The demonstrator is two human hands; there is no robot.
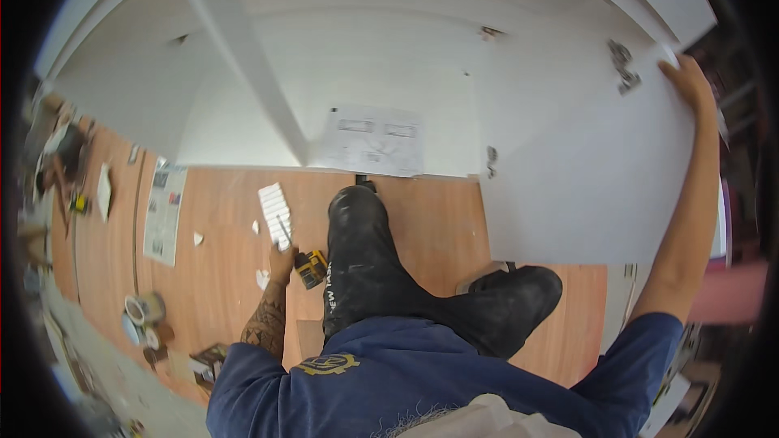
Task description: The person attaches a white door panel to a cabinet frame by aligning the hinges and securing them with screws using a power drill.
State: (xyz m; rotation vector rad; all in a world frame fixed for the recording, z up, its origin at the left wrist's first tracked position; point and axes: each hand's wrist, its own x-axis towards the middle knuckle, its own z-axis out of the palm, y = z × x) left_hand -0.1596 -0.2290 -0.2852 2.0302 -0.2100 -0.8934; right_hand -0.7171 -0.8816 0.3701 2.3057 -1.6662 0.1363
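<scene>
My left hand point(281, 264) is closed round a yellow and black cordless drill point(311, 268), low over the wooden boards. Its long thin bit points away from me, over a white ribbed piece point(273, 199). My right hand point(691, 83), arm stretched out, grips the far right edge of a white cabinet door point(576, 178). Metal hinges point(623, 65) are fixed on that door, with another hinge point(492, 161) lower down by its inner side. The white cabinet point(235, 126) stands open before me, and a printed sheet with line drawings point(373, 146) lies on its bottom panel.
A white upright divider point(243, 65) crosses the cabinet opening. On the wooden surface point(219, 276) are a newspaper sheet point(165, 215), tape rolls point(146, 308) and small white scraps point(199, 238). A dark box point(209, 365) is near my left elbow. My bent legs point(365, 268) are close to the cabinet's front edge.
</scene>
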